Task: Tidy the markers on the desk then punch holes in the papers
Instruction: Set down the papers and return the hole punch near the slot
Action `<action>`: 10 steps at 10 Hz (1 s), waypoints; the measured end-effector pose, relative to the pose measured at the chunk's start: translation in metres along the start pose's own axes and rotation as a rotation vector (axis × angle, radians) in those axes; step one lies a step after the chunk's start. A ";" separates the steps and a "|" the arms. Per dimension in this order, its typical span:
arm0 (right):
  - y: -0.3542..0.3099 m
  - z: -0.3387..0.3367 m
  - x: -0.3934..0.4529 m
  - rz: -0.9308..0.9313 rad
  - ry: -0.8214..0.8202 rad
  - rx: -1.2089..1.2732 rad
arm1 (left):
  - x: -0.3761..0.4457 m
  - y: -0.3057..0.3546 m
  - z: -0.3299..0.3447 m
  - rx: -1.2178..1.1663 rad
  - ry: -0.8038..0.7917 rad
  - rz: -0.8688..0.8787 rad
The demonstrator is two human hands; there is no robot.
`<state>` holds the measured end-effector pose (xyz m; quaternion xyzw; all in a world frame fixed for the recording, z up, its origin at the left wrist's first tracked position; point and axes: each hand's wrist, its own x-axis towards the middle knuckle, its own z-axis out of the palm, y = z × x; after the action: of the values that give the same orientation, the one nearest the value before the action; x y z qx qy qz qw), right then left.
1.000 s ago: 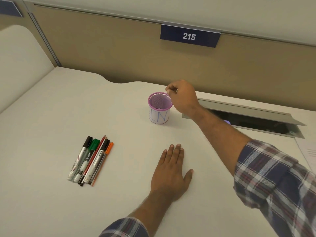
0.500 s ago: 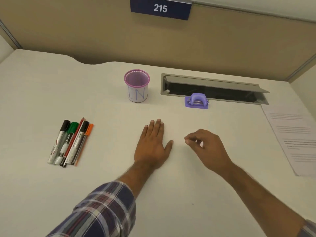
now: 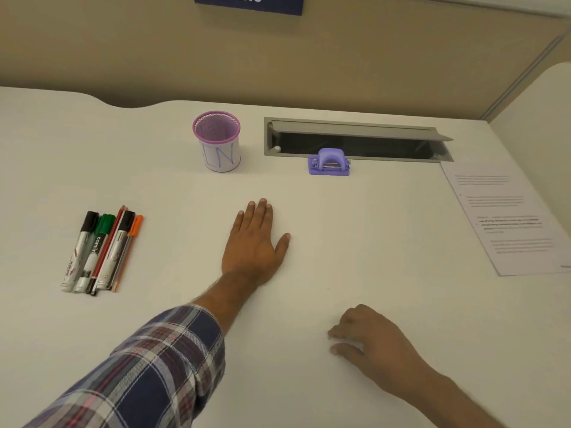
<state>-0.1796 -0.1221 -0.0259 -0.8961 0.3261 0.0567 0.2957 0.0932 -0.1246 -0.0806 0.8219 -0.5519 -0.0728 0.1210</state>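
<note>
While nothing is yet held, the scene is read from the left: the markers are seen lying side by side in a neat bundle on the tabletop, untouched and well apart from both hands; the mesh pen cup, purple-rimmed and apparently empty, is set upright further back, just left of the open cable tray; the left hand is laid flat and open on the tabletop, palm down, exactly as it was a second ago; the purple hole punch is found at the tray's front edge, and the papers are spread at the far right. What has changed concerns the right hand: a second ago it was held at the cup's rim; half a second ago it had been drawn back beside the left hand; now it is lowered near the body, fingers loosely curled and empty, close to or touching the tabletop. From this it is judged that the cup has been positioned as the receptacle, and that the tidying proper has not been started; the markers are probably to be gathered next, most readily by the nearer left hand.
</note>
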 end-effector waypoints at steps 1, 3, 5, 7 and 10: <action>-0.004 0.004 0.002 0.015 0.032 -0.010 | 0.000 -0.001 0.000 -0.003 0.002 -0.002; -0.010 0.006 0.011 -0.005 0.067 -0.081 | 0.000 -0.001 -0.001 -0.013 0.008 -0.001; -0.009 0.000 0.022 0.009 0.084 -0.104 | 0.001 -0.001 0.000 -0.017 0.000 -0.003; 0.002 -0.014 0.045 0.072 0.217 -0.039 | 0.000 -0.001 0.000 -0.023 0.004 -0.003; 0.005 -0.015 0.062 0.149 0.232 0.003 | 0.001 -0.001 0.001 -0.021 -0.001 -0.006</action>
<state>-0.1357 -0.1679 -0.0345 -0.8695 0.4238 -0.0258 0.2523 0.0943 -0.1250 -0.0814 0.8221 -0.5488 -0.0796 0.1291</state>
